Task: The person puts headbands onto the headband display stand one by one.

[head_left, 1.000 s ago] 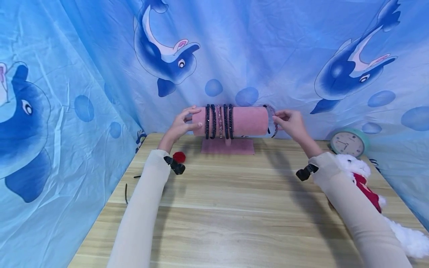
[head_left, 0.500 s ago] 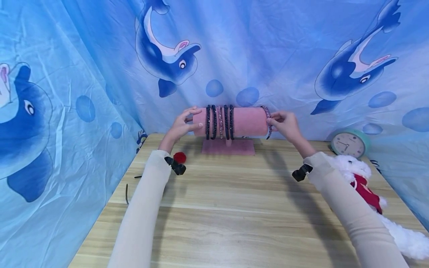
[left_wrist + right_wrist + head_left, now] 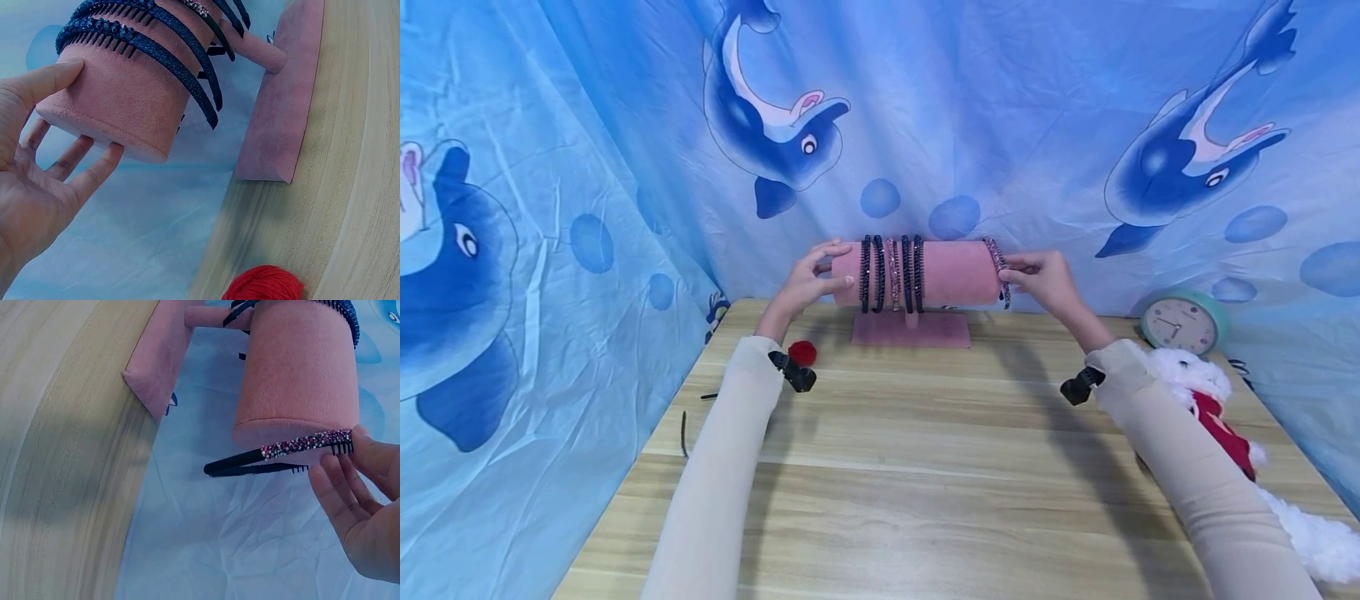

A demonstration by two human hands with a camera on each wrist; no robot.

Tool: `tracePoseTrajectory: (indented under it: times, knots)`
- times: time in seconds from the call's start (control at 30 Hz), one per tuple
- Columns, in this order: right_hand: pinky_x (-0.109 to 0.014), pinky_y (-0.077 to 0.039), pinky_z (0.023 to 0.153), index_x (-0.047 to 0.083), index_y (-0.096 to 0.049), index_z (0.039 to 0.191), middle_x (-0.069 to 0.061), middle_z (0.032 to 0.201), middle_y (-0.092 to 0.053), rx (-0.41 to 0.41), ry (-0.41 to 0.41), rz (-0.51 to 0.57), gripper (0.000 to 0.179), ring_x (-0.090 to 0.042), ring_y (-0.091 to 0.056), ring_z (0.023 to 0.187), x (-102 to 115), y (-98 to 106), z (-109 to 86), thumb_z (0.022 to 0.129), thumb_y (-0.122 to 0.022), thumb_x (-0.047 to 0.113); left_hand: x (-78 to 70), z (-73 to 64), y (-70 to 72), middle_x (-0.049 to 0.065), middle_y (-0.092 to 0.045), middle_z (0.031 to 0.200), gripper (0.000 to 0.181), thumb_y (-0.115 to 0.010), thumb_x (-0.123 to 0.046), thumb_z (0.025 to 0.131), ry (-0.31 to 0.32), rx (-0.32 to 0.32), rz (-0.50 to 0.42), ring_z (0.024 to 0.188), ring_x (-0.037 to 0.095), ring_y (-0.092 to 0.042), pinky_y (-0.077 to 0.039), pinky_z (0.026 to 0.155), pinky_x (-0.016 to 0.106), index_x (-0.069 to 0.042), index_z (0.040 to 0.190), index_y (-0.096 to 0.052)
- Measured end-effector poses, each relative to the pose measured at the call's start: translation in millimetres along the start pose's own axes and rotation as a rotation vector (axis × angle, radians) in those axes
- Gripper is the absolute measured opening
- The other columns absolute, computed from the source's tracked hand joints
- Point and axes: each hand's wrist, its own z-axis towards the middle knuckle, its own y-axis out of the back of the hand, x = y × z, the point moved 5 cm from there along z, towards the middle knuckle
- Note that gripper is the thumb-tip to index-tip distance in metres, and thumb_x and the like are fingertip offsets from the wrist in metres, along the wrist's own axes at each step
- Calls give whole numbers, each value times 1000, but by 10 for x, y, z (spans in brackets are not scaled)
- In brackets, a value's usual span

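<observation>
A pink velvety headband stand [image 3: 958,272] has a horizontal roll raised on a post over a flat base [image 3: 932,332]. Several toothed headbands, mostly dark navy [image 3: 878,275] with a pink sparkly one [image 3: 893,275] among them, sit over its left half. My left hand [image 3: 805,279] holds the roll's left end, thumb on the side and fingertips at the end face. At the other end, my right hand [image 3: 1041,279] pinches a headband [image 3: 300,445] covered in multicoloured stones between thumb and fingers. This headband is tilted across the roll's right end face, its black tips pointing downward.
A red yarn ball [image 3: 802,353] lies near my left wrist, with thin black pieces [image 3: 684,433] farther left. At the right are a mint-green clock [image 3: 1180,323] and a white plush toy [image 3: 1195,375] in red. A blue dolphin-print curtain [image 3: 1037,125] hangs behind the table.
My right hand has brought the stone-covered headband leftward from beside the roll onto its right end, then tilted it slightly. My left hand stays on the stand.
</observation>
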Motion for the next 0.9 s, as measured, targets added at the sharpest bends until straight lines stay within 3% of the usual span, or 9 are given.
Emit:
tracePoseTrajectory:
  times: [0.13, 0.3, 0.43, 0.5, 0.6, 0.73, 0.9]
  knots:
    - [-26, -63, 67, -2, -72, 123, -27, 109, -74, -13, -5, -34, 35, -8, -72, 74, 4, -5, 4, 94, -75, 17, 3, 0, 0, 0, -23, 170, 64, -75, -10, 92, 2, -1, 1, 150, 38, -35, -46, 114, 53, -14, 151, -50]
    - [-20, -61, 63, -2, -70, 124, -24, 98, -76, 1, -6, -31, 37, -3, -69, 65, 8, -23, 23, 93, -76, 17, 3, -1, -2, 0, -22, 170, 64, -75, -9, 92, 1, 0, 4, 150, 39, -35, -46, 114, 53, -13, 151, -49]
    - [-20, -61, 64, -2, -67, 129, -25, 101, -75, 30, 0, -26, 42, -3, -69, 67, 6, -11, 39, 92, -77, 16, -1, 0, -5, 1, -22, 170, 64, -74, -10, 92, 2, 2, 9, 150, 39, -34, -47, 114, 52, -13, 152, -49]
    - [-17, -60, 67, -1, -64, 133, -26, 107, -74, 47, 9, -33, 46, -5, -71, 74, 3, 10, 55, 92, -77, 15, -5, 1, -4, 1, -22, 170, 64, -74, -10, 93, 2, 3, 11, 150, 39, -34, -47, 114, 52, -13, 152, -49]
    - [-13, -59, 74, 1, -60, 139, -28, 120, -70, 90, 42, -20, 51, -19, -75, 94, 4, 41, 90, 92, -76, 11, 0, 9, -5, 1, -22, 170, 64, -74, -10, 93, -3, 5, 9, 150, 39, -34, -46, 114, 52, -13, 152, -48]
    - [-12, -57, 85, 5, -55, 146, -27, 138, -62, 183, 68, 37, 56, -39, -64, 123, 7, 61, 146, 93, -73, 4, 80, 56, -3, -1, -23, 170, 64, -74, -8, 92, -14, -7, -9, 148, 39, -36, -47, 113, 52, -13, 151, -50]
    - [-36, -52, 108, 8, -51, 150, -19, 153, -50, 276, 72, 6, 63, -40, -50, 140, 54, 61, 199, 91, -73, 0, 178, 104, 8, -5, -22, 170, 64, -74, -7, 92, -16, -23, -21, 149, 37, -36, -48, 113, 50, -15, 151, -50]
